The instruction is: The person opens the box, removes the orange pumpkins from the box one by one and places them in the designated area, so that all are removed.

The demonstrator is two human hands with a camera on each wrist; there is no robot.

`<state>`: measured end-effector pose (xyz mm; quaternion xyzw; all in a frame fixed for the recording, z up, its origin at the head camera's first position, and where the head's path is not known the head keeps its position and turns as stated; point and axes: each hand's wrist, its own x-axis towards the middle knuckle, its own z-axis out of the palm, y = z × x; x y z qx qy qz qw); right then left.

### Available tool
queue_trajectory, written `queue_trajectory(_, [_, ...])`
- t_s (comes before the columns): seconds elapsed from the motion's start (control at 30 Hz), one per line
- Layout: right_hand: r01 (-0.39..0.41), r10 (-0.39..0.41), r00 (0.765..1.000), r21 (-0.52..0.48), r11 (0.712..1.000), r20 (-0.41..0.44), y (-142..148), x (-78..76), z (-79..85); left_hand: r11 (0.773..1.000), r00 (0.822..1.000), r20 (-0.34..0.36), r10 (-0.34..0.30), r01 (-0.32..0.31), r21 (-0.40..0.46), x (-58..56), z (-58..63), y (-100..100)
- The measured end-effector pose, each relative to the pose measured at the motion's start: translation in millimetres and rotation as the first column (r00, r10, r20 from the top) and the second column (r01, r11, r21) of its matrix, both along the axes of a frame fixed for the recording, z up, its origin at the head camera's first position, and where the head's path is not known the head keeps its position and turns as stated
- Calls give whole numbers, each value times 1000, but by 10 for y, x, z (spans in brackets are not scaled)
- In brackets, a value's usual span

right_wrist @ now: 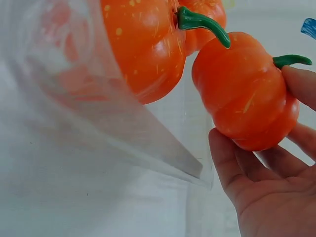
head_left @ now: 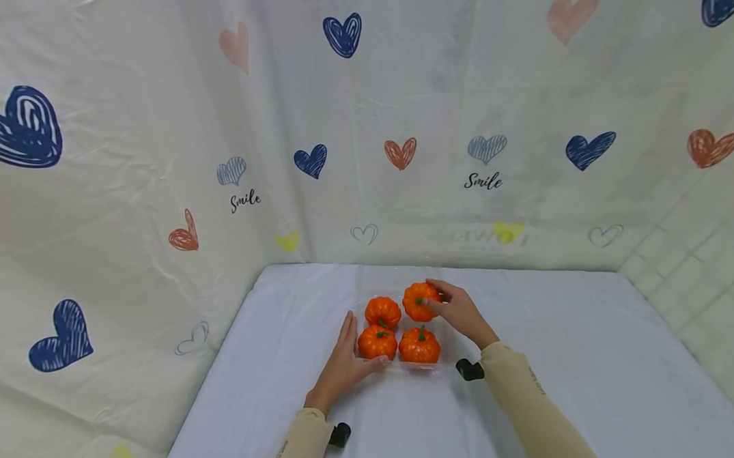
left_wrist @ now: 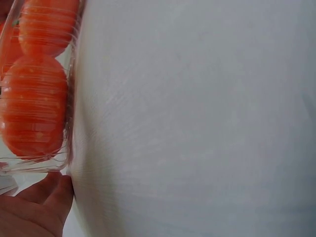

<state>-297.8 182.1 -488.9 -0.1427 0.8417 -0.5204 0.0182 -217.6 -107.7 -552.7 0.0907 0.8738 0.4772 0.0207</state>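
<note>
Several small orange toy pumpkins with green stems are grouped at a clear plastic container on the white table. My right hand holds the back right pumpkin between thumb and fingers; in the right wrist view that pumpkin is tilted at the container's edge. The back left pumpkin, front left pumpkin and front right pumpkin sit in the container. My left hand lies along its left side, fingers straight and thumb across the front. In the left wrist view, fingertips touch the container's wall.
White cloth covers the table. Behind it and along both sides hangs a pale sheet printed with hearts. A black wrist device sits by the right wrist, and another black device by the left.
</note>
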Motion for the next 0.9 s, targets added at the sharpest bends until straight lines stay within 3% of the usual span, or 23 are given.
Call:
queue_trajectory(0.3, [79,-78,996,0,997,31,76,15,-28,1000,1000,7,6,-6,-10,0,-18,-5])
queue_trajectory(0.9, [166,-159,982,-55,985,102,373,55,-57,1000,1000,13,9,-8,-14,1,-24,-2])
